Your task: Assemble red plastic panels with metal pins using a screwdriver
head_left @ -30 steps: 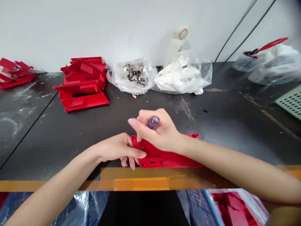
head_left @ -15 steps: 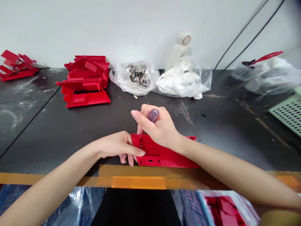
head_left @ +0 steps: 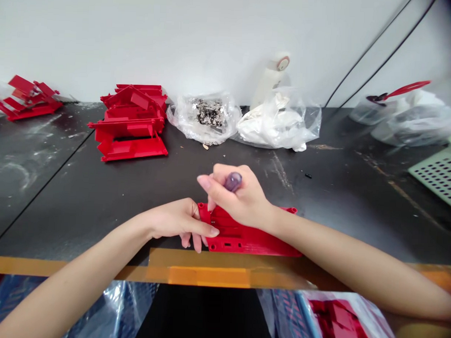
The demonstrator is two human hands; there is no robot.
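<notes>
A flat red plastic panel point(head_left: 262, 242) lies near the front edge of the table. My left hand point(head_left: 181, 219) is closed on its left end, thumb on top and fingers bent around the edge. My right hand point(head_left: 242, 201) makes a fist around a screwdriver point(head_left: 233, 181), its purple handle end poking up between thumb and fingers. The tool points down at the panel's upper left area; its tip is mostly hidden by the hand. A small metal part point(head_left: 213, 221) sits in the panel beside my left thumb.
Behind are stacked red plastic parts point(head_left: 133, 124), a bag of small metal pieces point(head_left: 208, 114), a bag of white items point(head_left: 273, 124) and a pale bottle point(head_left: 267, 81). A green perforated basket point(head_left: 442, 171) stands right. Orange tape point(head_left: 207, 276) lines the front edge; below, a crate holds red parts point(head_left: 340, 323).
The view has shifted slightly, so everything sits a little lower and to the right. Both hands keep their grips on the panel and screwdriver.
</notes>
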